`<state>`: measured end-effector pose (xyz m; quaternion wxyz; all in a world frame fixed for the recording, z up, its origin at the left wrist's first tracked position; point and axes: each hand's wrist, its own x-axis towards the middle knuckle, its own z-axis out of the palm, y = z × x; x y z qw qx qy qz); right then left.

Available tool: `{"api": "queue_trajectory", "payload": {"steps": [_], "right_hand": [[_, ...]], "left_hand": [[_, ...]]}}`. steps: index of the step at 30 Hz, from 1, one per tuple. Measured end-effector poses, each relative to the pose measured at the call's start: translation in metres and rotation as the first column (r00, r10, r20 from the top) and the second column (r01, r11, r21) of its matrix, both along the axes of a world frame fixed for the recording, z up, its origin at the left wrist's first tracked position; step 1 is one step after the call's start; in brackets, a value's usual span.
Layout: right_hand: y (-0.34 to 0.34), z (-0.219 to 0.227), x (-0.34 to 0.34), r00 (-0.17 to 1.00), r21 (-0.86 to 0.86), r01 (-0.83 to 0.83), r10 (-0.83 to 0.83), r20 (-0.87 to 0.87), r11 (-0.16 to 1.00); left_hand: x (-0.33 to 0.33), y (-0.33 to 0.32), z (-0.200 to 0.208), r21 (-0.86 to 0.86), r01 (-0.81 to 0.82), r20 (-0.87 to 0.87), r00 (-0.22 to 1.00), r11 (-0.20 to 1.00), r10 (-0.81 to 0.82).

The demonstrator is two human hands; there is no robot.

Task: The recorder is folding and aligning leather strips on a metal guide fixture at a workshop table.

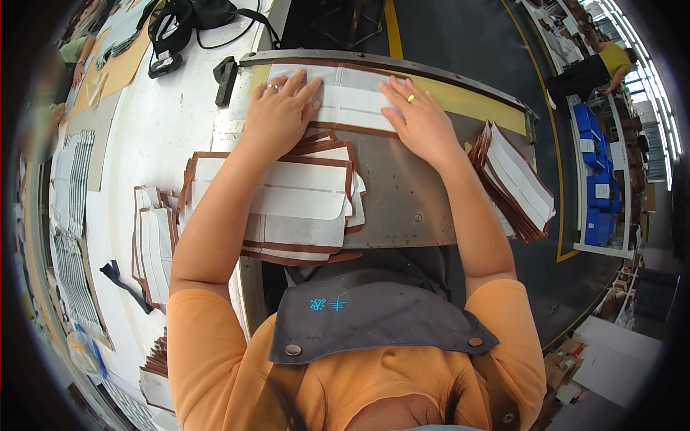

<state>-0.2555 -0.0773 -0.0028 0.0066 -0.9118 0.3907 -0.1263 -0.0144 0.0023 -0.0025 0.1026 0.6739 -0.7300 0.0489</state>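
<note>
A white panel with brown edges (348, 108) lies flat along the far metal rail of the work plate. My left hand (282, 111) rests on its left part, open, fingers spread and pointing away from me. On the right end lies my right hand (420, 118), also open with fingers apart, a ring on one finger. Beneath my left forearm sits a stack of similar white and brown panels (302, 194), partly hidden by the arm. A further bundle of such panels (519, 179) leans at the plate's right edge, outside my right forearm.
The metal plate (402, 194) carries a yellow strip (474, 115) along its far side, with a raised rail (388, 70) behind. More panels (154, 244) lie on the white table at left, near a black bag (187, 18). Blue bins (600, 187) and another person (611, 68) are at right.
</note>
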Motion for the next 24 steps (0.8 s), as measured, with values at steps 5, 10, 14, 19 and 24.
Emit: {"api": "queue_trajectory", "payload": {"steps": [5, 10, 14, 19, 24], "right_hand": [[-0.014, -0.003, 0.001, 1.000, 0.021, 0.003, -0.002, -0.017, 1.000], [-0.019, -0.006, -0.002, 1.000, -0.055, -0.005, 0.005, 0.002, 0.998], [-0.009, -0.002, 0.002, 0.989, -0.106, -0.086, 0.098, 0.114, 0.991], [-0.002, -0.001, 0.007, 0.990, -0.125, -0.075, 0.089, 0.110, 0.989], [0.002, 0.002, 0.007, 0.994, -0.140, -0.058, 0.070, 0.082, 0.988]], "left_hand": [[0.002, -0.006, -0.009, -0.011, -0.019, -0.019, 1.000, 1.000, 0.019], [0.000, -0.013, -0.010, 0.029, -0.026, -0.054, 0.998, 0.999, 0.028], [0.003, -0.013, -0.014, 0.036, -0.027, -0.054, 0.998, 0.999, 0.029], [0.008, -0.013, -0.019, -0.019, 0.003, -0.084, 0.996, 1.000, -0.005], [0.004, -0.011, -0.011, -0.097, 0.030, -0.090, 0.995, 0.995, -0.039]]}}
